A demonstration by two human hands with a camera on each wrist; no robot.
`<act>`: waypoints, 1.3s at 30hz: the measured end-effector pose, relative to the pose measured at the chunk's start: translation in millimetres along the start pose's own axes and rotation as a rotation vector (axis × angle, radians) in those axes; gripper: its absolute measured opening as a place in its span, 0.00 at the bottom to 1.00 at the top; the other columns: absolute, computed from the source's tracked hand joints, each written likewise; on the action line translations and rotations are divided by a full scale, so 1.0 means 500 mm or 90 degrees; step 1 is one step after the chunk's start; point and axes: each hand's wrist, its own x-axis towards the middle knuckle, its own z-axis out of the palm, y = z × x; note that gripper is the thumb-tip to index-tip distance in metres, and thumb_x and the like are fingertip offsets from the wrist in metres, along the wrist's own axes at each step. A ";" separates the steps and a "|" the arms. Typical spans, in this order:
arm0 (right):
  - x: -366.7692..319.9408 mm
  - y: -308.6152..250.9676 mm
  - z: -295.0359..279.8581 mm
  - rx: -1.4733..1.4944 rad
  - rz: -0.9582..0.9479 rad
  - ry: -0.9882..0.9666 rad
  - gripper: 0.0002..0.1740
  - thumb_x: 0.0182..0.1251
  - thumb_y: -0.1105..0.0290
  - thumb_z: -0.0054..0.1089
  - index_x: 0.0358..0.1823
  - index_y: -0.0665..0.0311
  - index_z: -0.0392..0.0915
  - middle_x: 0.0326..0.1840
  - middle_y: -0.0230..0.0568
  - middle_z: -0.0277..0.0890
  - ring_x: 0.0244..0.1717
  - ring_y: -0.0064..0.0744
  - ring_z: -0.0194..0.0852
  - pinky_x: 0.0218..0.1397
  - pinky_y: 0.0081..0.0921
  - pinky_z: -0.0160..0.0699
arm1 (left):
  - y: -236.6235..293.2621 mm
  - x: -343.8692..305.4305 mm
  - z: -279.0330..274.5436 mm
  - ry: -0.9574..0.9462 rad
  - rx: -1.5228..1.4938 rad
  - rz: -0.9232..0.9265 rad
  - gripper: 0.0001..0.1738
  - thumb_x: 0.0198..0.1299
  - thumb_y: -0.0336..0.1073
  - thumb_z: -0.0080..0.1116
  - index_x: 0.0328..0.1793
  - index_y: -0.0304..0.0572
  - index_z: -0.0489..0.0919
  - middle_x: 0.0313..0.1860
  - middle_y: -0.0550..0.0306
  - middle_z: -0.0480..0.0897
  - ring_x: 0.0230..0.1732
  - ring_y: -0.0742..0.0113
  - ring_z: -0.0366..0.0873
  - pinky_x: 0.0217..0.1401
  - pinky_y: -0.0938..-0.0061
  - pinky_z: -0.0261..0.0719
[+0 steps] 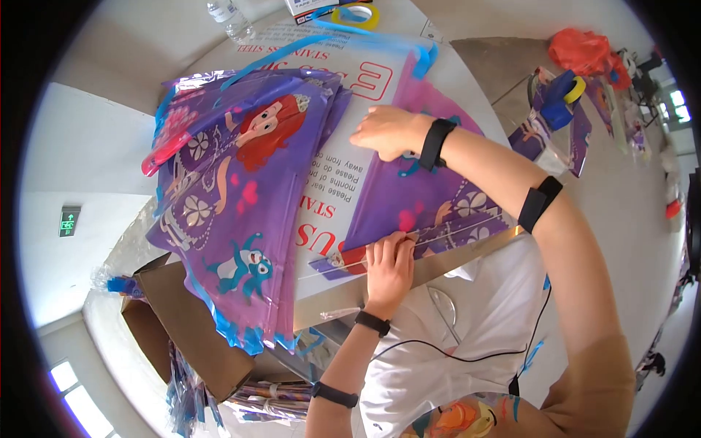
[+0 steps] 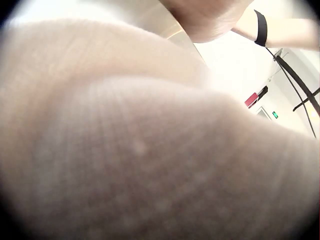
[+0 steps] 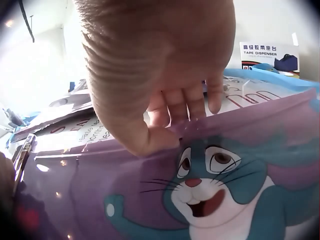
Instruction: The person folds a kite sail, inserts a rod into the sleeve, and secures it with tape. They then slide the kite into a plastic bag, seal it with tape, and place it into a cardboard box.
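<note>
A purple plastic kite [image 1: 387, 197], printed with a teal rabbit and a red-haired figure, lies on the table. My right hand [image 1: 387, 133] pinches its upper edge; in the right wrist view the thumb [image 3: 157, 141] is in front of the film and the fingers [image 3: 176, 107] are behind it. Near the table's front edge, my left hand [image 1: 391, 266] rests over the kite's lower border, where a thin rod [image 1: 460, 228] runs along it. Its thumb is hidden, so I cannot tell whether it grips the rod. A blurred palm [image 2: 140, 150] fills most of the left wrist view.
A stack of similar kites [image 1: 241, 182] covers the table's left side, overhanging its front edge. Blue ribbon [image 1: 285, 51], yellow tape [image 1: 355, 16] and a water bottle [image 1: 230, 20] are at the back. Below left stands a cardboard box [image 1: 193, 328]; a blue tape dispenser [image 1: 558, 98] is at right.
</note>
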 end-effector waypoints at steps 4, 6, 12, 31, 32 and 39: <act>-0.001 0.016 -0.010 -0.041 -0.006 -0.066 0.07 0.44 0.74 0.61 0.28 0.63 0.82 0.33 0.43 0.84 0.41 0.47 0.84 0.47 0.45 0.80 | 0.000 0.000 -0.001 -0.003 0.013 0.003 0.09 0.59 0.29 0.62 0.46 0.46 0.80 0.52 0.59 0.77 0.54 0.56 0.74 0.60 0.58 0.67; -0.013 0.022 -0.004 -0.009 -0.016 -0.004 0.05 0.42 0.73 0.60 0.24 0.64 0.79 0.30 0.44 0.81 0.37 0.48 0.82 0.44 0.43 0.77 | 0.001 -0.002 -0.001 -0.001 0.009 0.005 0.09 0.59 0.29 0.62 0.46 0.46 0.80 0.52 0.59 0.77 0.53 0.56 0.74 0.60 0.58 0.67; -0.060 0.008 -0.089 0.143 0.109 -0.093 0.05 0.47 0.71 0.61 0.26 0.62 0.76 0.22 0.42 0.76 0.32 0.49 0.78 0.36 0.44 0.73 | -0.005 -0.003 0.006 0.011 0.013 0.006 0.09 0.59 0.29 0.62 0.45 0.46 0.80 0.52 0.59 0.77 0.53 0.56 0.74 0.60 0.57 0.67; -0.420 -0.209 0.098 -0.041 0.216 0.316 0.16 0.54 0.72 0.59 0.46 0.61 0.78 0.47 0.36 0.76 0.51 0.37 0.75 0.56 0.34 0.73 | -0.002 -0.006 0.006 0.079 -0.018 -0.020 0.09 0.61 0.28 0.61 0.47 0.46 0.84 0.48 0.55 0.79 0.51 0.51 0.74 0.57 0.59 0.71; -0.431 -0.224 0.126 0.013 0.244 0.332 0.20 0.53 0.74 0.59 0.50 0.62 0.79 0.51 0.38 0.76 0.54 0.39 0.75 0.60 0.37 0.73 | -0.004 -0.008 0.007 0.080 -0.025 -0.021 0.09 0.61 0.27 0.61 0.47 0.45 0.84 0.47 0.54 0.79 0.50 0.51 0.74 0.57 0.59 0.71; -0.462 -0.264 0.172 0.281 0.363 0.450 0.21 0.59 0.83 0.59 0.54 0.60 0.82 0.62 0.43 0.76 0.64 0.49 0.71 0.65 0.42 0.73 | -0.005 0.002 0.000 0.036 0.060 -0.018 0.17 0.59 0.27 0.63 0.55 0.46 0.83 0.46 0.54 0.77 0.49 0.51 0.73 0.57 0.56 0.72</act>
